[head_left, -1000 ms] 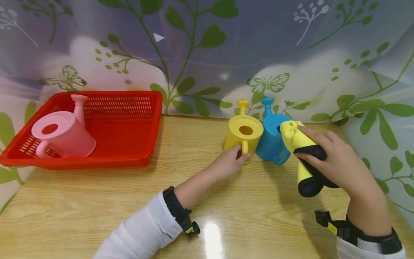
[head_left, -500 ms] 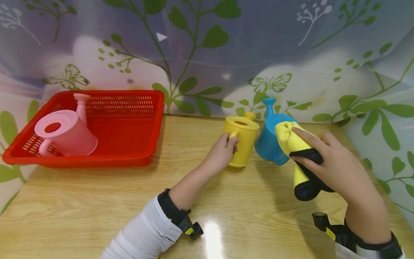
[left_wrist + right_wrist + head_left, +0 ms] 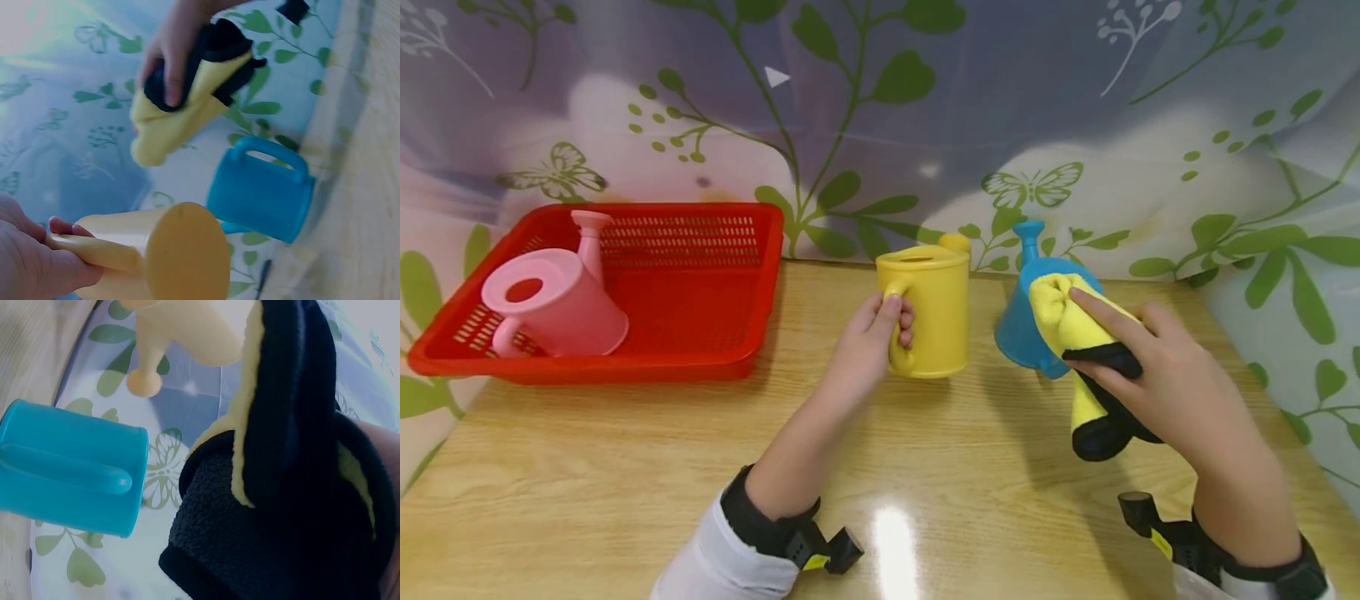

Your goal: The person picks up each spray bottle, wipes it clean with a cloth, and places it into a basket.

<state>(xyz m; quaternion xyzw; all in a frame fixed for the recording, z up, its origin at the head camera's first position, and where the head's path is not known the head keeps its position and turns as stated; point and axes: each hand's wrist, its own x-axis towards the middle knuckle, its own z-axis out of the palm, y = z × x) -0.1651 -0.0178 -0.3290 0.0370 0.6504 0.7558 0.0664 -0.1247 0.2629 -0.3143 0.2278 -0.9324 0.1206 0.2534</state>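
In the head view my left hand (image 3: 868, 342) grips the handle of a yellow watering can (image 3: 934, 312), held upright over the table with its spout pointing away. The left wrist view shows the can's round base (image 3: 187, 256) exposed. My right hand (image 3: 1172, 375) holds a soft, bunched yellow-and-black fabric thing (image 3: 1078, 321) by its middle; its exact kind I cannot tell. Its black fuzzy underside fills much of the right wrist view. Partly hidden behind the fabric stands a blue watering can (image 3: 1026, 325), its handle showing in the right wrist view.
On the left a red basket (image 3: 700, 367) with slotted walls holds a pink watering can (image 3: 561, 304). A patterned curtain (image 3: 715, 100) with leaves and butterflies closes off the back and right of the wooden table (image 3: 625, 483).
My left hand has lifted the yellow watering can and carried it leftward, away from the blue one. The right hand with the fabric has shifted only slightly left.
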